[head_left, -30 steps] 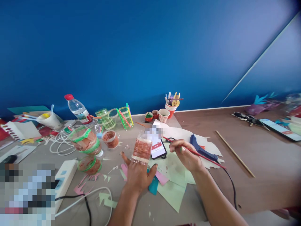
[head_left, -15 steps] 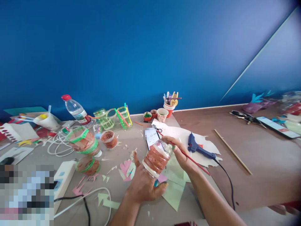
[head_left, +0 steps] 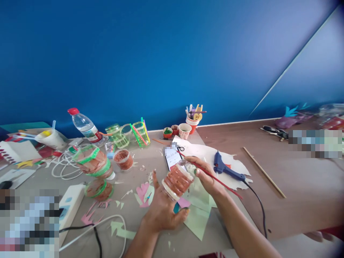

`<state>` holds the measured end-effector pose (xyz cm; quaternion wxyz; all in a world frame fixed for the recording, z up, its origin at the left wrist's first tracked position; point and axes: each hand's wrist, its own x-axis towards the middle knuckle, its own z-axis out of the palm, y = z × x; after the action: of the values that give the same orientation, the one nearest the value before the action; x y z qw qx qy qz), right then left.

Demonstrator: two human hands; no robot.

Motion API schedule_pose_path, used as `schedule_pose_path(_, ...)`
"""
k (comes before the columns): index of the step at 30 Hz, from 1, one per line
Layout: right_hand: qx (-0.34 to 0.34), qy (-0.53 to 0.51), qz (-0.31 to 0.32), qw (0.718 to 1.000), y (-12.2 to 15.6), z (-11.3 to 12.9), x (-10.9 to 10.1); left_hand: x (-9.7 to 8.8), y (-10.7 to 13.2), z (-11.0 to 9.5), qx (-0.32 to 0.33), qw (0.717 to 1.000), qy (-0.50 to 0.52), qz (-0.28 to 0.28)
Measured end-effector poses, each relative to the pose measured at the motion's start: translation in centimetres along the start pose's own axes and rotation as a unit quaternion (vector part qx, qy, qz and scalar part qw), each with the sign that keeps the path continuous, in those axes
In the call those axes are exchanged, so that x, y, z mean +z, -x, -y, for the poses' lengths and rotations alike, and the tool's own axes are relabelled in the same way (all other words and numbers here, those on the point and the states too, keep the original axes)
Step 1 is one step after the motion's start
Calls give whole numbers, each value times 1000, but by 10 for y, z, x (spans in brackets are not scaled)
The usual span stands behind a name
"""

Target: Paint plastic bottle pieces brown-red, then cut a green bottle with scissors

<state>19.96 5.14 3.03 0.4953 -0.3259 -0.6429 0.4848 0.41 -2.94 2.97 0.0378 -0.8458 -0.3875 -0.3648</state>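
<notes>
A cut piece of plastic bottle [head_left: 178, 181], painted brown around the middle with a pale band at its lower end, is tilted between my hands. My left hand [head_left: 162, 213] supports it from below, thumb and one finger sticking out to the sides; its other fingers are hidden behind or inside the piece. My right hand [head_left: 205, 175] pinches a thin red paintbrush [head_left: 223, 183] and is at the clear upper end of the piece. Whether the brush tip touches the plastic cannot be made out. Behind lies a phone [head_left: 172, 157] showing a timer.
Brown-painted bottle parts with green bands [head_left: 92, 161] and a brown cup [head_left: 123, 159] stand left. A blue glue gun [head_left: 228, 168] lies on white paper at right. Paint cups [head_left: 168, 132], a water bottle [head_left: 86, 125], a power strip [head_left: 71, 208] and a wooden stick [head_left: 264, 172] surround the hands.
The view has shifted slightly. Both hands keep their hold on the bottle piece and brush, with the brush at a slightly different angle.
</notes>
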Motion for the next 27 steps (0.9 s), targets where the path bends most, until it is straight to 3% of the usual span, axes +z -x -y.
schedule_pose_path(7,12,-30,-2,999,0,-10,-2,-1,6,8,-28,994,74,79)
schedule_pose_path(15,9,-37,9,999,1,-9,0,-1,5,7,-82,982,169,6)
schedule_pose_path(18,-8,-36,4,999,-1,-8,3,0,6,7,-87,984,153,0)
schedule_pose_path(24,-96,-99,-108,985,-5,-3,4,5,12,15,-97,994,34,-40)
schedule_pose_path(27,-84,-146,-66,983,-1,5,2,7,14,18,-139,988,-21,-60)
